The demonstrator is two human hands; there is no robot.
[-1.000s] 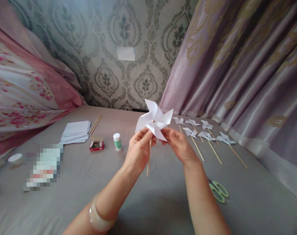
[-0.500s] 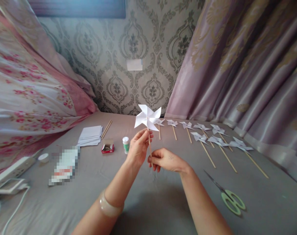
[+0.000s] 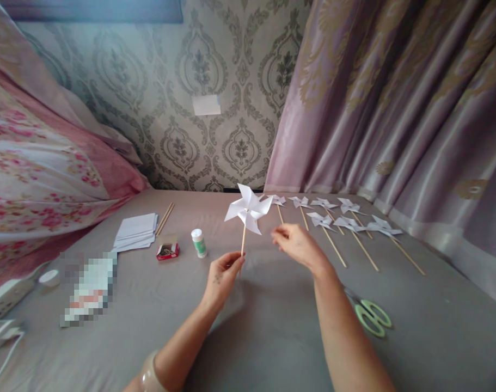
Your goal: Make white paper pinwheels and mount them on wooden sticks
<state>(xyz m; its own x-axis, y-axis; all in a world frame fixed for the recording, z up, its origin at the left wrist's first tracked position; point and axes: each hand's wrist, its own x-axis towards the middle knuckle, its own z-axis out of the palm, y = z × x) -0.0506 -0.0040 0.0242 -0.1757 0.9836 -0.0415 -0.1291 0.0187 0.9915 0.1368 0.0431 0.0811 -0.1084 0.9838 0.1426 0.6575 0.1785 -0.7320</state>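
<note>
A white paper pinwheel (image 3: 253, 208) stands upright on a thin wooden stick in front of me. My left hand (image 3: 225, 272) pinches the lower part of that stick between thumb and fingers. To the right of the blades, my right hand (image 3: 299, 245) hovers with its fingers curled together and nothing visible in them. It is apart from the pinwheel and its stick. Behind it, several finished pinwheels (image 3: 349, 224) lie in rows on the grey cloth-covered surface (image 3: 268, 337), their sticks pointing toward me.
At left lie a stack of white paper (image 3: 135, 231), wooden sticks (image 3: 165, 219), a small red box (image 3: 167, 251) of metal pieces and a green-and-white glue stick (image 3: 198, 243). Green-handled scissors (image 3: 373, 318) rest beside my right forearm. A power strip (image 3: 6, 298) lies far left.
My right hand went from the blades down to the stick, then let go and moved up and right. My left hand now holds the stick lower, with the whole pinwheel showing above it.
</note>
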